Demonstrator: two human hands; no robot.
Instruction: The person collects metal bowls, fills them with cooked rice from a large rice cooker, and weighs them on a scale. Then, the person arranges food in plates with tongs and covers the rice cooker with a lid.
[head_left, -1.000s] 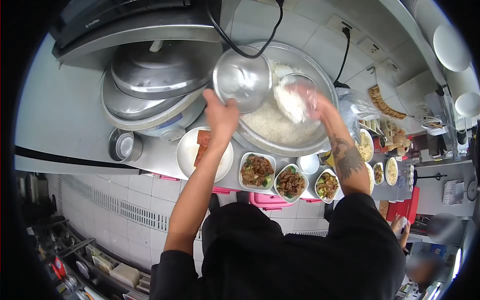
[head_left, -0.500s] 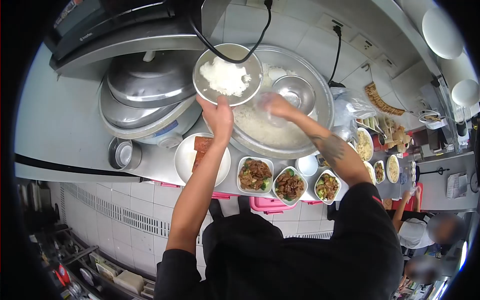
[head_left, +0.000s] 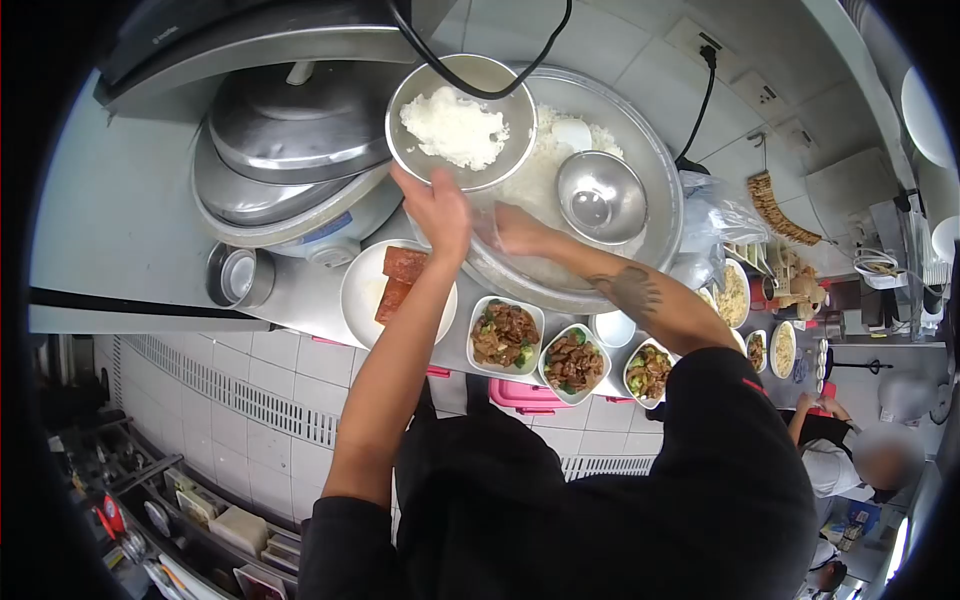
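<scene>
My left hand (head_left: pixel 437 212) grips the near rim of a metal bowl (head_left: pixel 400 150) with a clump of white rice (head_left: pixel 457 128) in it. My right hand (head_left: pixel 505 228), blurred and partly in clear plastic, is over the near left side of the large rice pot (head_left: pixel 655 240), close to my left hand; its fingers are too smeared to read. Inside the pot an empty metal bowl (head_left: pixel 602 197) rests on the rice, with a small white cup-like item (head_left: pixel 573 134) beside it.
A plate (head_left: pixel 360 300) with reddish meat slabs, meat-and-vegetable dishes (head_left: pixel 507 335) and a white cup (head_left: pixel 613 328) line the counter's front edge. Left stands a lidded pot (head_left: pixel 300 120). A black cable (head_left: pixel 480 92) hangs over the held bowl. Far right, a co-worker (head_left: pixel 830 450) is present.
Rice now lies in the held bowl, whose inside has turned into view. My right hand has left the other bowl and moved left and down, no longer with rice visible in it.
</scene>
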